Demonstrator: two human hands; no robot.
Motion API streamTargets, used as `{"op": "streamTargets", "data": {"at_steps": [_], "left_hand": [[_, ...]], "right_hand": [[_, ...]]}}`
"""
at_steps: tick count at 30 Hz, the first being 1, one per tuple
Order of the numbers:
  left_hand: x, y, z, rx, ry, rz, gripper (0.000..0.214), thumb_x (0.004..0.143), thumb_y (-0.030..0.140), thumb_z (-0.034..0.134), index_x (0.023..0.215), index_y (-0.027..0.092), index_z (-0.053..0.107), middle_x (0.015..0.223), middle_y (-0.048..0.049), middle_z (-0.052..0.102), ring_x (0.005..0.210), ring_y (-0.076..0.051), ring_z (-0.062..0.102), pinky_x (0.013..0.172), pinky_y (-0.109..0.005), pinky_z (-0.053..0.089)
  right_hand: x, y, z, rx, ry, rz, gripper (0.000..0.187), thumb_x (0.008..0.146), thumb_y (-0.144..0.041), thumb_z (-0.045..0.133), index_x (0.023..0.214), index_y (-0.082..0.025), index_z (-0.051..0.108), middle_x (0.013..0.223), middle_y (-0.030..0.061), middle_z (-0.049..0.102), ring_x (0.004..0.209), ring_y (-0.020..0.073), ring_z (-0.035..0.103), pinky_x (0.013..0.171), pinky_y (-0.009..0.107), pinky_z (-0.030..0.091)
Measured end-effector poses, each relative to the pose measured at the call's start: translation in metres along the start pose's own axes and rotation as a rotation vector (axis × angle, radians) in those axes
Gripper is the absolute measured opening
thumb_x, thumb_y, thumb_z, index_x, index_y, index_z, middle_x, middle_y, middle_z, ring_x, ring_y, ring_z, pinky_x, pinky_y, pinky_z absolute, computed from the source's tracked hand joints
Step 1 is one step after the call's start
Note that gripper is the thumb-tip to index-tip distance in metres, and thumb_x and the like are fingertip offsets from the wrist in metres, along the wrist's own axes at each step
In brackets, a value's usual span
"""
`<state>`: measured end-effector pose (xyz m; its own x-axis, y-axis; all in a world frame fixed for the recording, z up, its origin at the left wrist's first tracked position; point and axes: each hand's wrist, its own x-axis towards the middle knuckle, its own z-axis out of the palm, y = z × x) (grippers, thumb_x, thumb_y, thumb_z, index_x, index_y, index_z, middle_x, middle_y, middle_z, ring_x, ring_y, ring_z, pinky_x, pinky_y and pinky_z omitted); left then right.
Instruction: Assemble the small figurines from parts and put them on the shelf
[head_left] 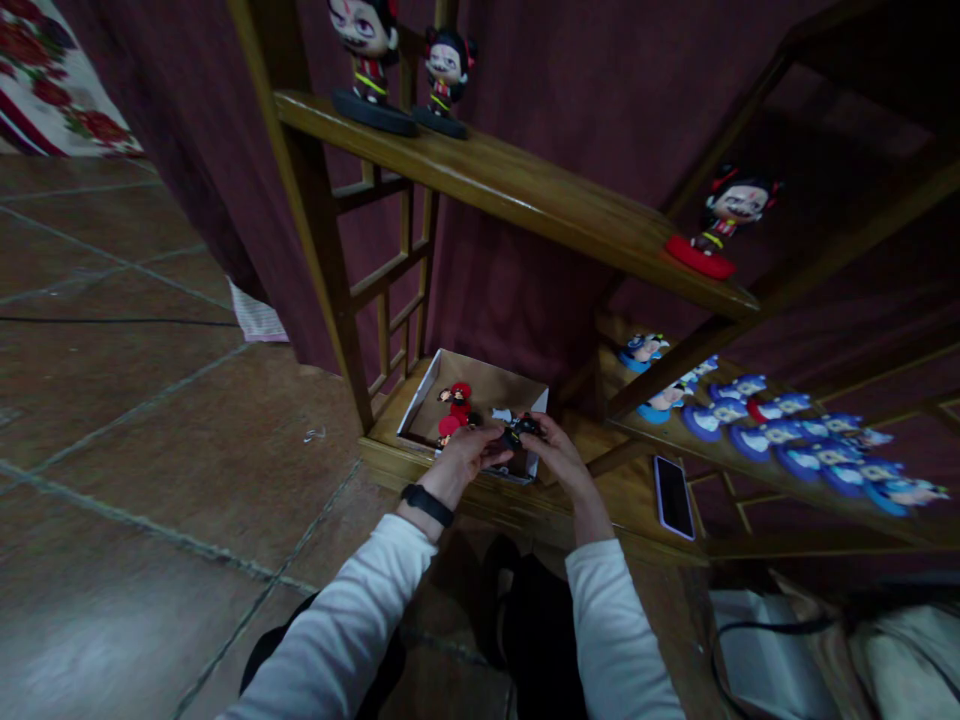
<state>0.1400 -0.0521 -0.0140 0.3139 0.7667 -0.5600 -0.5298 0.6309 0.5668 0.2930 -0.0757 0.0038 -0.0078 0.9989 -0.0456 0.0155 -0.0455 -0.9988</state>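
Note:
Above the right part of a shallow cardboard box (pixel 420 400), my left hand (pixel 469 458) and my right hand (pixel 559 455) are closed round a small dark figurine (pixel 516 434) with a black base. Fingers cover much of it. Several little figurines with red bases (pixel 459 410) lie in the left part of the box, close to my left hand. A pale scrap or piece (pixel 502 413) shows just behind the held figurine; I cannot make out what it is.
The box stands on the low wooden shelf (pixel 384 420). Overhead, a higher shelf (pixel 510 185) bears two figurines on black bases (pixel 444 75) and one on a red base (pixel 724 225). At right lie a phone (pixel 673 497) and rows of blue-based figurines (pixel 772 435).

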Motion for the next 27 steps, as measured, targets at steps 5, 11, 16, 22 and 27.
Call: {"op": "streamTargets", "data": {"at_steps": [5,11,16,22,27], "left_hand": [[0.002,0.001,0.000,-0.020,0.012,-0.020,0.003,0.070,0.007,0.064,0.071,0.008,0.061,0.062,-0.0072,0.065,0.056,-0.014,0.061,0.057,-0.029,0.056],[0.004,0.002,0.001,-0.040,0.012,-0.038,0.003,0.071,0.006,0.062,0.071,0.008,0.060,0.061,-0.0063,0.064,0.054,-0.013,0.061,0.055,-0.030,0.056],[0.003,0.003,0.002,-0.050,-0.003,-0.018,0.002,0.072,0.006,0.061,0.071,0.008,0.060,0.061,-0.0062,0.064,0.054,-0.013,0.061,0.054,-0.029,0.055],[0.000,0.004,0.002,-0.013,0.006,-0.008,0.003,0.072,0.006,0.062,0.070,0.007,0.059,0.060,-0.0067,0.064,0.053,-0.014,0.061,0.054,-0.028,0.055],[0.000,0.007,0.002,0.042,0.027,0.001,0.004,0.073,0.007,0.060,0.070,0.008,0.058,0.058,-0.0053,0.063,0.051,-0.013,0.061,0.052,-0.025,0.054]], "right_hand": [[0.004,0.007,0.002,0.093,0.027,0.039,0.044,0.054,-0.017,0.073,0.097,-0.024,0.061,0.088,-0.0024,0.066,0.081,0.0132,0.059,0.081,0.028,0.044],[0.006,0.010,0.003,0.127,0.049,0.033,0.047,0.053,-0.016,0.074,0.097,-0.024,0.060,0.087,-0.0031,0.067,0.080,0.0127,0.061,0.081,0.029,0.046],[0.008,0.012,0.003,0.099,0.047,0.001,0.046,0.055,-0.018,0.073,0.098,-0.025,0.059,0.091,-0.0028,0.067,0.082,0.0122,0.061,0.084,0.029,0.045],[0.009,0.012,0.006,0.094,0.043,0.020,0.042,0.053,-0.022,0.075,0.092,-0.022,0.059,0.084,-0.0022,0.068,0.077,0.0134,0.062,0.080,0.030,0.047],[0.011,0.017,0.013,0.059,0.051,-0.009,0.041,0.053,-0.024,0.074,0.091,-0.022,0.058,0.084,-0.0020,0.067,0.077,0.0136,0.061,0.078,0.029,0.047]]}}
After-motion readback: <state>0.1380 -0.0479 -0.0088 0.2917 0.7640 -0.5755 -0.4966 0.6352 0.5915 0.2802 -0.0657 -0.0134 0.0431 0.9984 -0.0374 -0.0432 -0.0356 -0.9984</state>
